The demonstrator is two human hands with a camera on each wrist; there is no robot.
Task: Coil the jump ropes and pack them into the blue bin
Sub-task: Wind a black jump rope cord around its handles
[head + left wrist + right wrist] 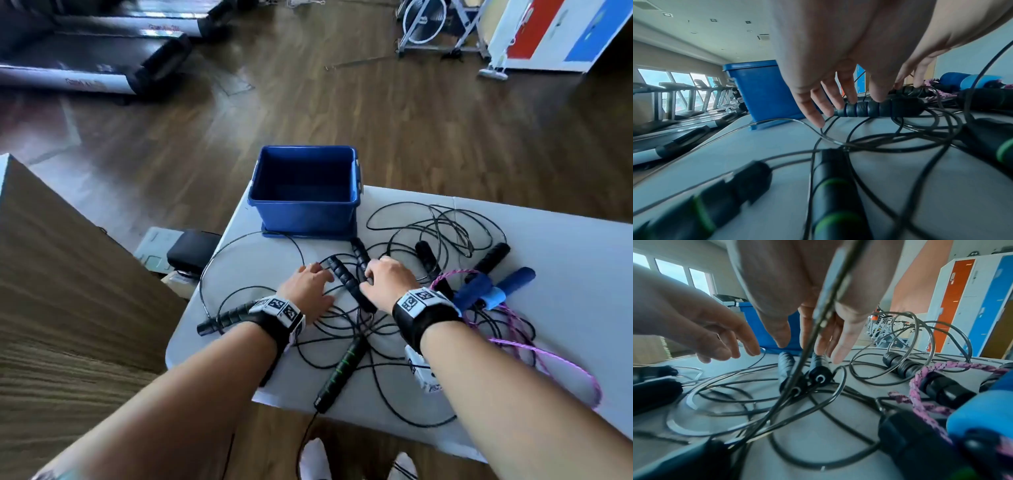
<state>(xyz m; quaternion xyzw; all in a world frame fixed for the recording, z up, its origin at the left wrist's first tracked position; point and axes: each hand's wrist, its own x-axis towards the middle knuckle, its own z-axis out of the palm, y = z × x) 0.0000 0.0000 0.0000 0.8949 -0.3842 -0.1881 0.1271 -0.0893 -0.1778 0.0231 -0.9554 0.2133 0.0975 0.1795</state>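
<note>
A blue bin (305,216) stands empty at the table's far edge, also seen as the blue bin (760,91). Several black jump ropes (442,222) lie tangled in front of it. Two ribbed black handles, one (346,281) and another (361,255), lie side by side between my hands. My left hand (308,284) has straight fingers (840,97) touching the nearer ribbed handle (875,108). My right hand (387,277) hovers over the handle pair (819,368), fingers (842,344) extended downward, gripping nothing.
A green-striped black handle (342,370) lies near the front edge, and a pink braided rope (534,349) with blue foam handles (496,284) lies on the right. A black pouch (191,250) sits on the floor left of the white table (565,246). Treadmills (85,61) stand beyond.
</note>
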